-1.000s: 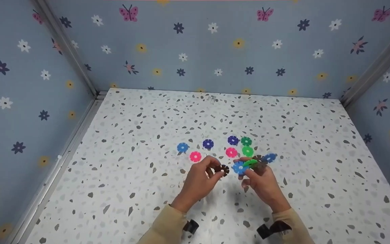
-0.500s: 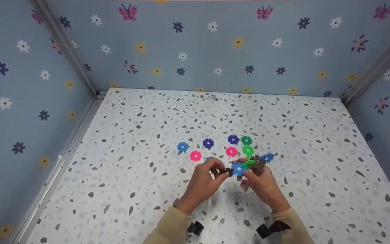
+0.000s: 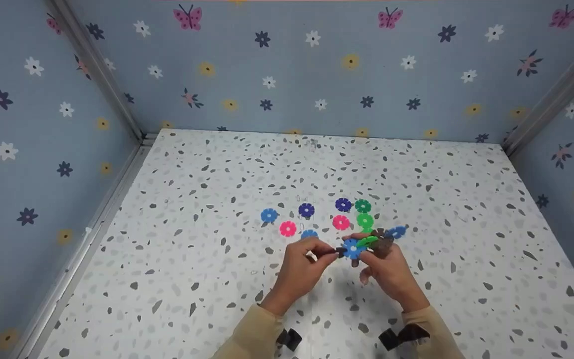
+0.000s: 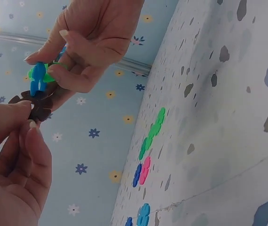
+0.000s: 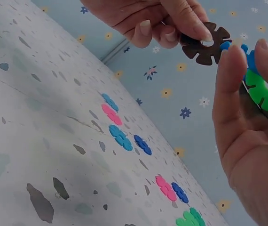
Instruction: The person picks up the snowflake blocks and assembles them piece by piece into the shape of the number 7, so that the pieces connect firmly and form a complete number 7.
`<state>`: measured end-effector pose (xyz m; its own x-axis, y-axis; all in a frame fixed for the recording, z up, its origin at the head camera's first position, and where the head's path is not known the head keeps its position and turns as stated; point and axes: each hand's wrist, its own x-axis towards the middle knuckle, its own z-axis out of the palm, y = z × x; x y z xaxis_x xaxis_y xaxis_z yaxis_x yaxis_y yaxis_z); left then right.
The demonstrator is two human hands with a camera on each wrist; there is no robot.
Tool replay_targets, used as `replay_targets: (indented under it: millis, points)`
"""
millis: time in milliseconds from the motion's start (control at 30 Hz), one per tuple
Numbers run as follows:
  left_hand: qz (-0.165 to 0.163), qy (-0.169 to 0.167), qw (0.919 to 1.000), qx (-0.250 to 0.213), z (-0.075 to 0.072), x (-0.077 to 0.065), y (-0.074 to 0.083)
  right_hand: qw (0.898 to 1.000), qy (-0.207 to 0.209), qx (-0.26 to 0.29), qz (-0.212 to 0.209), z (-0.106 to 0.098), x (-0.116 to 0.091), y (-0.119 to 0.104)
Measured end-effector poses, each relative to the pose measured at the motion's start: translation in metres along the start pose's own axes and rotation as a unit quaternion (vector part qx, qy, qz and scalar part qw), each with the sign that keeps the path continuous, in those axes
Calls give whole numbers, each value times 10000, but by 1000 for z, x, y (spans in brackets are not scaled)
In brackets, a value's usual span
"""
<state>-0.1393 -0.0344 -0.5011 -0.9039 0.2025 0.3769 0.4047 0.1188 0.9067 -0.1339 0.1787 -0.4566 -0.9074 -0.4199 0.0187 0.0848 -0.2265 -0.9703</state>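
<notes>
My left hand [image 3: 297, 267] pinches a dark brown notched plastic disc [image 5: 221, 34] between thumb and fingers. My right hand [image 3: 392, 273] holds a chain of such discs, with thumb and fingers on its blue disc [image 3: 350, 252]. Past that blue piece the chain runs on through a green disc [image 3: 366, 242] and a brown disc [image 3: 379, 233] to another blue disc [image 3: 396, 232]. In the left wrist view the brown disc [image 4: 42, 112] meets the lower edge of the blue disc [image 4: 38, 77], set crosswise to it. Fingers partly hide the chain.
Loose discs lie flat on the speckled table [image 3: 207, 199] beyond the hands: blue [image 3: 268, 216], pink [image 3: 288, 229], dark blue [image 3: 306, 210] and several others. Light green [image 3: 364, 221] and dark green [image 3: 362, 206] ones lie near the chain. Flowered panels [image 3: 287, 65] enclose the table.
My left hand has moved right, bringing its brown disc to the blue disc's edge and turning it edge-on. A loose blue disc has come into sight behind that hand. My right hand stays nearly still.
</notes>
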Motion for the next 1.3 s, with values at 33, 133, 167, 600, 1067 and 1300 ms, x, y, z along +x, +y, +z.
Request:
replay_targets:
  millis: [33,133,167,600,1067,1300]
  points:
    - [-49,115,9999,36,2,-1,1,9998,170,-68,45,-5,2,11]
    - [-214,346,9991,90,7,-3,3,9984,537,-154,97,-18,7,37]
    - [-243,374,9990,73,8,-3,3,9979,608,-158,129,-19,7,39]
    - [-94,388,9986,-361,4,-3,37,9966,660,82,493,-17,9,42]
    - [-39,428,9976,-548,7,-5,29,9971,616,24,456,-17,8,48]
    - [-368,343,9967,-632,6,-5,16,9957,571,-607,409,-18,11,46]
